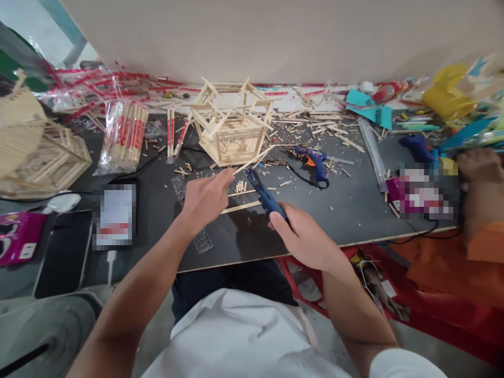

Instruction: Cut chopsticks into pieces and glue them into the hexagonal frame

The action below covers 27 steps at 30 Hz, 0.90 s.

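My left hand (207, 197) is closed on a thin wooden stick (254, 160) that slants up to the right. My right hand (301, 233) is wrapped round a dark blue hand tool (265, 194), whose head lies close to the stick, right of my left fingers. Beyond both hands stands an open frame of wooden sticks (236, 149). Two more sticks (244, 207) and several short cut pieces (241, 186) lie on the dark table (220, 247) between my hands. A clear ruler (202, 240) is partly hidden under my left hand.
A blue glue gun (318, 163) with a cable lies right of centre, amid scattered stick pieces. Packed chopsticks (124, 134), phones (63, 252) and another stick structure (43, 152) are on the left. Another person's hand (482, 165) rests at the far right.
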Each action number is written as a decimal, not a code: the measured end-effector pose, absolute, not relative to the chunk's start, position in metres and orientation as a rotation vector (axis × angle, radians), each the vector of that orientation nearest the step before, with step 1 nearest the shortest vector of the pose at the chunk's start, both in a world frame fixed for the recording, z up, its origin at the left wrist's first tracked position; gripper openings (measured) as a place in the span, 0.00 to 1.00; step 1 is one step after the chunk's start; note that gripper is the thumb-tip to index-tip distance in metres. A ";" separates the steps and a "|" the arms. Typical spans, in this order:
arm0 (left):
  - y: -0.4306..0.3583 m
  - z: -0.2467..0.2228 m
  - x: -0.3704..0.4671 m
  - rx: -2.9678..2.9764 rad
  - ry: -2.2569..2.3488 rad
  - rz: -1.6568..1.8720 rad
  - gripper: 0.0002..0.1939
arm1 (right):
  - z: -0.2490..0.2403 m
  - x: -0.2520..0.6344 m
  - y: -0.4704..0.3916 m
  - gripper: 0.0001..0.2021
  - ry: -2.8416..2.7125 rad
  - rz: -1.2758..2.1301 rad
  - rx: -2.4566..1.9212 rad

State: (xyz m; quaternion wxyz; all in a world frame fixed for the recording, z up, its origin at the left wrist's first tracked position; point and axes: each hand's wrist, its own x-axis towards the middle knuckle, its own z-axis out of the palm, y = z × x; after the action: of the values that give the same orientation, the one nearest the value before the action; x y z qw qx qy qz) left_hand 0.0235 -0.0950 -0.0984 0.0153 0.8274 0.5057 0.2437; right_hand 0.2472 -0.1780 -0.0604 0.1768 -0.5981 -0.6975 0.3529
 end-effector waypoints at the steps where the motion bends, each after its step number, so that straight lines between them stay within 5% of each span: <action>1: -0.095 -0.098 0.023 2.591 1.566 0.761 0.17 | -0.060 0.245 -0.177 0.17 -1.963 1.051 -1.659; 27: -0.096 -0.097 0.023 2.752 1.350 0.630 0.17 | -0.070 0.232 -0.165 0.18 -1.866 1.046 -1.503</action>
State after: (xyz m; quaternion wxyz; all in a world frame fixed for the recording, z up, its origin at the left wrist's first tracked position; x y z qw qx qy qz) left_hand 0.0227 -0.0956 -0.0969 0.0061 0.8794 0.4314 0.2012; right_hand 0.2324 -0.1648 -0.0697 0.2603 -0.5551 -0.6892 0.3862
